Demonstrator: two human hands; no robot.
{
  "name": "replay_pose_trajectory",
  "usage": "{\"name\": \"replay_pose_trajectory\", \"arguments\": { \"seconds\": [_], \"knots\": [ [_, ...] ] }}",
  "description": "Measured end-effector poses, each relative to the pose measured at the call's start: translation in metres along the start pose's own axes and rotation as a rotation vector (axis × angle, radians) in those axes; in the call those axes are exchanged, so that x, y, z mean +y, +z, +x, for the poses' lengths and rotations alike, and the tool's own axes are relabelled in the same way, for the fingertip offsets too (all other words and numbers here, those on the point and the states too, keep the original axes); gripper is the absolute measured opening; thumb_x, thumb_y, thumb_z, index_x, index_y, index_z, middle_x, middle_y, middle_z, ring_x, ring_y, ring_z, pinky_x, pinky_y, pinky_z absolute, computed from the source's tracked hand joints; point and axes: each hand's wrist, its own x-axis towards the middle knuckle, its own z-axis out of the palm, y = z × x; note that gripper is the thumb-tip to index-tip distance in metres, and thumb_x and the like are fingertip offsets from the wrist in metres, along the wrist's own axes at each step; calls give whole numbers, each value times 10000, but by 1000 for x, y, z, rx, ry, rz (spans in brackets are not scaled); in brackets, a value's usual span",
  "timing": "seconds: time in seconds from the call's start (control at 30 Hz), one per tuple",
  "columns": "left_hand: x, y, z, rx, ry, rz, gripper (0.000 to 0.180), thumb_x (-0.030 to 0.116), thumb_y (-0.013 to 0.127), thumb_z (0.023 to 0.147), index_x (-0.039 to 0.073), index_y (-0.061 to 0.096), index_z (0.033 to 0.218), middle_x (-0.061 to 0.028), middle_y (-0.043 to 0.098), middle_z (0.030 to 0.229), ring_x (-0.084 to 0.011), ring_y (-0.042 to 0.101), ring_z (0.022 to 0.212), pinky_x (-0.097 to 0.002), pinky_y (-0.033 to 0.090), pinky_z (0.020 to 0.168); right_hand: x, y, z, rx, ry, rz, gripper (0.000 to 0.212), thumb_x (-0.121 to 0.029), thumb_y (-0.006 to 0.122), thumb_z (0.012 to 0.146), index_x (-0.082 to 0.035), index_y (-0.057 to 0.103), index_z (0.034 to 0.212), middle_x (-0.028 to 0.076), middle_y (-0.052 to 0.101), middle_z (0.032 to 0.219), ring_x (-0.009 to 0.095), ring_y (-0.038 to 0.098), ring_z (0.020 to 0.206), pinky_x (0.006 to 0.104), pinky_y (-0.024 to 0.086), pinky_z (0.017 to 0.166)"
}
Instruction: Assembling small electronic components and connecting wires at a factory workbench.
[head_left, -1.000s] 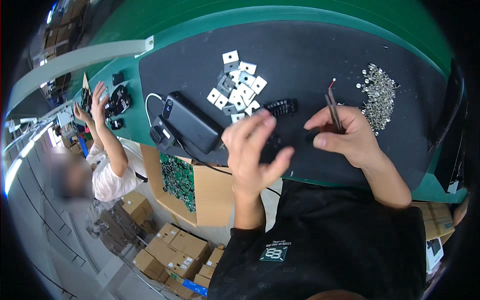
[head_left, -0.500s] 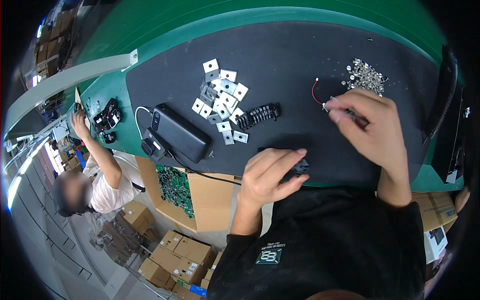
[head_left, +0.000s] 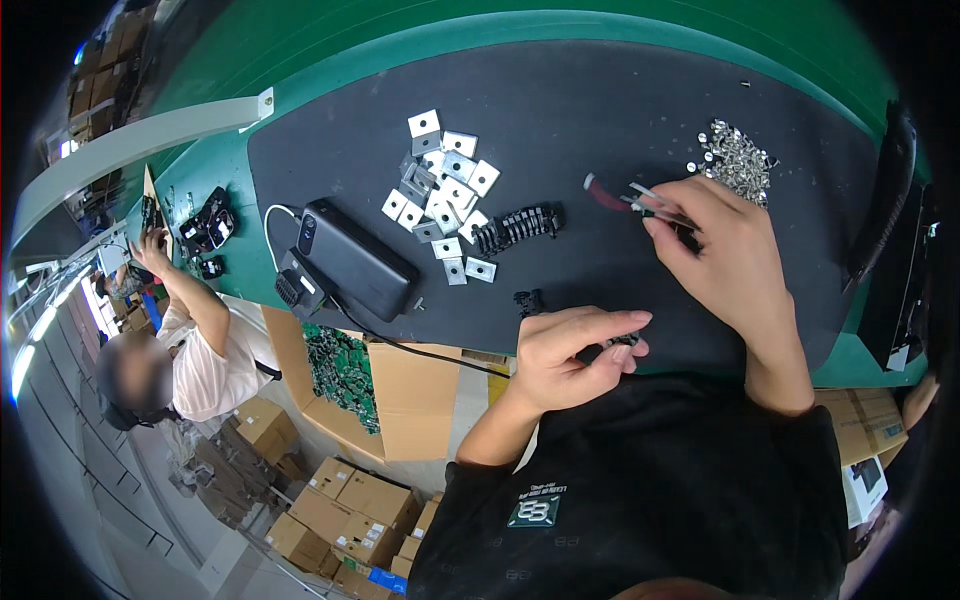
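Note:
My right hand [head_left: 722,240] is closed around a pair of silver tweezers [head_left: 655,203], tips pointing left. At the tips hangs a short red wire [head_left: 603,196] with a white connector at its far end, smeared by motion. My left hand [head_left: 575,355], near the front edge of the mat, pinches a small black plastic part [head_left: 622,341], mostly hidden by the fingers. Just beyond the left hand, another small black part [head_left: 528,301] lies on the mat. Farther off, a row of similar black parts [head_left: 518,230] stands beside a pile of silver square plates with holes [head_left: 456,193].
A heap of small metal screws [head_left: 735,160] lies at the far right of the black mat [head_left: 580,110]. Left of the plates is a black power bank [head_left: 358,260] with cables. A carton of green circuit boards [head_left: 342,375] stands below the bench. A co-worker [head_left: 200,350] works at left.
My right hand has drawn slightly back and left, swinging the red wire leftward. My left hand has shifted right and nearer to me with its black part, uncovering another black part on the mat.

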Motion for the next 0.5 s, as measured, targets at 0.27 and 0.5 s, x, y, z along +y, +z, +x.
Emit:
{"name": "replay_pose_trajectory", "arguments": {
  "seconds": [0.27,0.5],
  "knots": [
    [-5,3,3,89,-22,-36,344,-88,567,791,-125,567,1134,-198,687,829,-198,693,703,-269,574,633,7,1,1,47,-62,70,183,-83,698,763,-68,649,939,46,627,804,221,643,672,289,506,527],
    [-6,5,2,52,-33,49,359,-96,583,778,-114,576,1136,-189,695,851,-184,696,707,-259,573,641,-2,11,2,-18,-134,-115,245,-104,714,734,-107,655,972,-1,586,883,186,632,649,301,511,520]
  ]
}}
